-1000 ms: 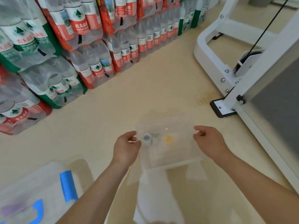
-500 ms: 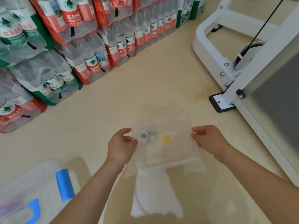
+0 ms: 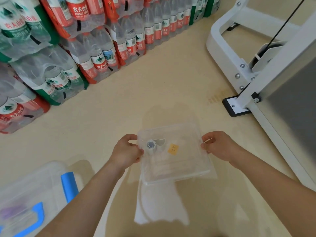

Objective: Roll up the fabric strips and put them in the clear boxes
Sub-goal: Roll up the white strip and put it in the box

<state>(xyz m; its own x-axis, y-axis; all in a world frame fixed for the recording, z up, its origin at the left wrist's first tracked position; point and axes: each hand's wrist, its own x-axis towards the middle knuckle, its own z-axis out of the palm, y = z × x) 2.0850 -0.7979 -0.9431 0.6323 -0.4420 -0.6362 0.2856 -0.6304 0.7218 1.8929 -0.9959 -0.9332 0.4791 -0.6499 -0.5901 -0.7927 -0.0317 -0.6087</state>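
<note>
Two hands share one clear box (image 3: pixel 184 165). The left hand (image 3: pixel 126 151) pinches its left edge and the right hand (image 3: pixel 220 146) pinches its right edge, fingers curled at the rim on both sides. By the shadow cast on the floor (image 3: pixel 153 93), the box seems to be held just above it.

Step in hand, as judged: carrying or setting down a partly filled box.
- Keep the box level so the roll inside neither tips nor unwinds.
- Hold both sides with equal, light pressure, since thin plastic of this sort probably flexes.
- Lower it flat rather than one corner first.

Containers and contents:
1. Clear box: one rolled fabric strip (image 3: pixel 151 145), pale, in the far left corner near the left hand's fingers. A grey curved shape beside it may be loose tail or shadow. There is one yellow sticker (image 3: pixel 173 148), and whether it sits on a lid or the base cannot be told.
2. Large clear storage bin (image 3: pixel 34 189), lower left, with blue latches (image 3: pixel 69 185). Its contents are blurred, with something purplish inside.

Also listed: a white fabric piece (image 3: pixel 160 207) flat on the floor below the box, possibly not yet rolled; shrink-wrapped water bottle packs (image 3: pixel 95 53); and a white metal frame (image 3: pixel 239 69).
</note>
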